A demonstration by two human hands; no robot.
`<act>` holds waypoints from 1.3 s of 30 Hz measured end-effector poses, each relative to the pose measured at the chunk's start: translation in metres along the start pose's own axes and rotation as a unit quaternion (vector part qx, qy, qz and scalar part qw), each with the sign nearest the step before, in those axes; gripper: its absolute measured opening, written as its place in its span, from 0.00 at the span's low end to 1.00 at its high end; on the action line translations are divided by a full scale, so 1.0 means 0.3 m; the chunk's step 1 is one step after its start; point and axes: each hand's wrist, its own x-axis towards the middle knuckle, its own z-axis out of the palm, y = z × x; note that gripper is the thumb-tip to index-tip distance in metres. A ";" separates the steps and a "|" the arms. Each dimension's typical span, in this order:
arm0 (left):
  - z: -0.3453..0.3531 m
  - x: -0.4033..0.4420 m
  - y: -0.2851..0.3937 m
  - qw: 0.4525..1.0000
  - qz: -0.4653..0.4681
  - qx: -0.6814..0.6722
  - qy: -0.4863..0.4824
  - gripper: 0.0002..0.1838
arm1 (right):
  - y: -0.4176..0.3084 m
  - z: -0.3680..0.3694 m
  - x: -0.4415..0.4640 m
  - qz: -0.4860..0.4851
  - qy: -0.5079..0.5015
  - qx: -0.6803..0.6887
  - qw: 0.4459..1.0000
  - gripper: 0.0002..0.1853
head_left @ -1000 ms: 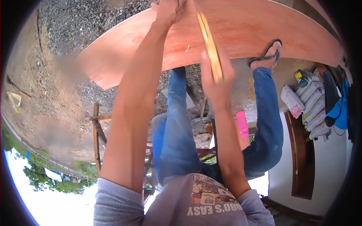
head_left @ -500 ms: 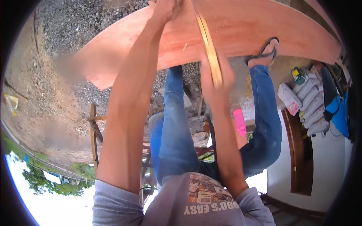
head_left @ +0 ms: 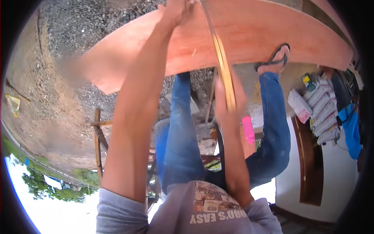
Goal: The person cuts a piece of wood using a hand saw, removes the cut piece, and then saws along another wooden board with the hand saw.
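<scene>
My right hand point(head_left: 231, 91) is closed round the pale wooden handle point(head_left: 224, 66) of a handsaw, blurred by motion. Its thin blade point(head_left: 208, 21), seen nearly edge-on, runs up across a wide reddish plywood sheet point(head_left: 249, 35) and out at the top edge of the view. Left of the blade, my left hand point(head_left: 177, 11) lies on the sheet with thumb and fingers apart; its fingertips are partly cut off by the frame. A small pale sliver point(head_left: 193, 52) sits on the plywood between my left forearm and the saw.
My sandalled foot point(head_left: 278, 56) rests at the sheet's near edge. Below are a blue container point(head_left: 160, 140) and a pink bottle point(head_left: 247, 128). Stacked sacks point(head_left: 321, 105) stand at right, near a person's leg point(head_left: 341, 87). Gravel point(head_left: 85, 27) and a wooden frame point(head_left: 97, 136) are at left.
My right hand has drawn the handsaw back toward my body and slightly right, so more blade shows. My left hand stays on the sheet. At right, the other person's leg has shifted a little.
</scene>
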 end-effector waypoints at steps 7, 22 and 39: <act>0.023 0.004 -0.014 1.000 0.008 -0.001 0.029 0.21 | 0.022 0.013 -0.039 -0.022 0.019 -0.060 0.998 0.22; 0.105 0.011 -0.072 0.993 0.068 -0.023 0.098 0.21 | 0.052 0.042 0.045 -0.021 0.001 -0.012 1.000 0.22; 0.093 0.048 -0.096 0.990 0.071 0.024 0.116 0.20 | 0.100 0.199 0.328 -0.103 0.023 0.065 0.992 0.13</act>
